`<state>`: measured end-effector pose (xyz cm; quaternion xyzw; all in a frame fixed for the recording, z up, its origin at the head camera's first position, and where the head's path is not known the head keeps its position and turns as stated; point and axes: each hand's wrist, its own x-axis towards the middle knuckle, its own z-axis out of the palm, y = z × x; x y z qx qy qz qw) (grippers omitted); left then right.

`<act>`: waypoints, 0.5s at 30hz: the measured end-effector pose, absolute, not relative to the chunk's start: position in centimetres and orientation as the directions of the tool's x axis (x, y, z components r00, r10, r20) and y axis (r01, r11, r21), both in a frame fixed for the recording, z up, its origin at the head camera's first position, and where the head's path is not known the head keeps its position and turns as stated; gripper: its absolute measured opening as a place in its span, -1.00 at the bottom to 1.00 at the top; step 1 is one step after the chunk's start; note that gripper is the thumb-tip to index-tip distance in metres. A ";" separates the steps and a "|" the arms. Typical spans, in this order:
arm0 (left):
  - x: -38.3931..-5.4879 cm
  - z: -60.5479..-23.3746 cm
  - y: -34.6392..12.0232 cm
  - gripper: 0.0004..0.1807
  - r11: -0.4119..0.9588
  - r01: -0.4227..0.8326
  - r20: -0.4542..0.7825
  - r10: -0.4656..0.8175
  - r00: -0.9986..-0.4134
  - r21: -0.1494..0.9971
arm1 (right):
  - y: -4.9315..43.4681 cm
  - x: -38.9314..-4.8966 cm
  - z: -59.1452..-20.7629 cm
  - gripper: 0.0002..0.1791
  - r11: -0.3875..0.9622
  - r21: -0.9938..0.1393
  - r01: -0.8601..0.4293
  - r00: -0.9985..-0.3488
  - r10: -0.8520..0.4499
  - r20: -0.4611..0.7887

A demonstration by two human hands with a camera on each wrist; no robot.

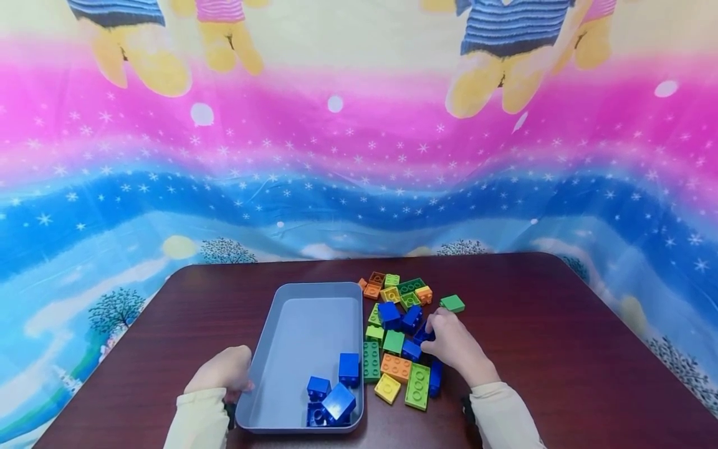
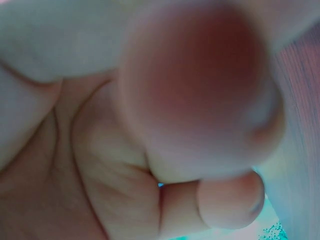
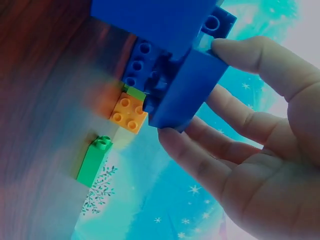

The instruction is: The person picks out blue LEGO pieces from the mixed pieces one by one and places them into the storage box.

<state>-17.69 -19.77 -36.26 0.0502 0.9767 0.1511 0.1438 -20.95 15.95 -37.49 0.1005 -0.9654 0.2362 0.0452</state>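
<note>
Blue plastic brick (image 3: 192, 90) is pinched by two ends in my right grip (image 1: 457, 346), at the pile (image 1: 394, 343) beside the grey tray (image 1: 303, 330). I expect it light, stiff, slightly slippery; opposite ends give good hold. Whether my left grip (image 1: 221, 368) holds anything, I cannot tell.

in any of the three views, no text, label, brand, number or sign can be read on the tray (image 1: 305, 333), on the bricks (image 1: 349, 368) inside it or to its right, on the table (image 1: 561, 349) under it, or on the cloth (image 1: 359, 140) behind it.
</note>
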 end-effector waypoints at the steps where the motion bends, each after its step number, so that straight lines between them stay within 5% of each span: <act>1: -17.7 -36.2 -19.8 -0.74 0.950 0.059 -0.262 0.145 -0.954 0.307 | 15.9 -20.9 -37.5 -0.81 0.866 -0.451 -0.216 -0.975 -0.170 0.140; 15: -17.7 -36.2 -19.7 -0.73 0.950 0.084 -0.232 0.158 -0.960 0.301 | 14.2 -20.7 -36.9 -0.82 0.843 -0.461 -0.279 -0.950 -0.173 0.259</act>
